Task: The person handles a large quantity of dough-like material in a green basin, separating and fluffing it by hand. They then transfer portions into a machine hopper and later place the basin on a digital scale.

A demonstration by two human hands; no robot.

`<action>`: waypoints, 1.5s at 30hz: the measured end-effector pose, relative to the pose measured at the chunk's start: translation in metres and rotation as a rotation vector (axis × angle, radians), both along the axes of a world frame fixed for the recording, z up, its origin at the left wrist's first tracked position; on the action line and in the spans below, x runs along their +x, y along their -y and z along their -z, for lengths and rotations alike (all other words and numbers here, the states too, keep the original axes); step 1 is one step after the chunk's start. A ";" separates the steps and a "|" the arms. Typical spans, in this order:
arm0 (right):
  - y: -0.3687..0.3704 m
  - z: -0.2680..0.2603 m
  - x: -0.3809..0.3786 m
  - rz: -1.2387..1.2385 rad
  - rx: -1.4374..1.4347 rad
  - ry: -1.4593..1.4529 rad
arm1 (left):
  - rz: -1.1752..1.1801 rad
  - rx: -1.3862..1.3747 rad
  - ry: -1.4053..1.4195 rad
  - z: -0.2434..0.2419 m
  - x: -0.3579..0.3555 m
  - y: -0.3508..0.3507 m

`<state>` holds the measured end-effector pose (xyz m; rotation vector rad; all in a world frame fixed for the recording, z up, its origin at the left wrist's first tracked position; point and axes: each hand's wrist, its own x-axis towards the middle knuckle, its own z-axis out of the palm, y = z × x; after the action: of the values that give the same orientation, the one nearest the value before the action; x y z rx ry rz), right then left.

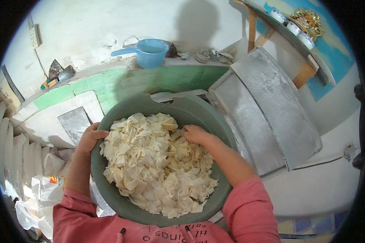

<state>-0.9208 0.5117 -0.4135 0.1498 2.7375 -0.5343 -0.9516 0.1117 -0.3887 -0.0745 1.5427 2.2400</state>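
Observation:
A large green plastic basin (121, 106) rests close against the front of the pink top, with a heap of pale flat dough pieces (140, 152) in it, some dusted white. My left hand (92, 136) grips the basin's left rim, the thumb over the edge near the heap. My right hand (196, 134) reaches inside the basin at the far right of the heap; its fingertips are partly hidden among the dough pieces, so whether they close on any cannot be told.
A blue plastic dipper (152, 54) and two broad scrapers (66, 73) lie on the ledge behind. Large metal sheets (273, 106) lean at the right, below a shelf with blue-and-white bowls (293, 28). Stacked sacks (19, 158) and plastic bags (38, 209) stand at the left.

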 end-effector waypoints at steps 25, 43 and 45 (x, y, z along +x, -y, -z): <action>0.041 -0.055 0.053 0.007 -0.512 0.563 | -0.015 -0.063 0.021 0.003 -0.003 0.006; 0.068 -0.081 0.070 -0.159 0.003 0.203 | -0.035 -0.061 0.002 -0.002 0.000 0.001; 0.062 -0.098 0.085 -0.149 0.022 0.143 | -0.029 -0.023 -0.004 0.003 0.001 0.003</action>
<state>-0.8363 0.4494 -0.3151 -0.0113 2.5907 -0.4347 -0.9501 0.1092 -0.3920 -0.1003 1.5792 2.2466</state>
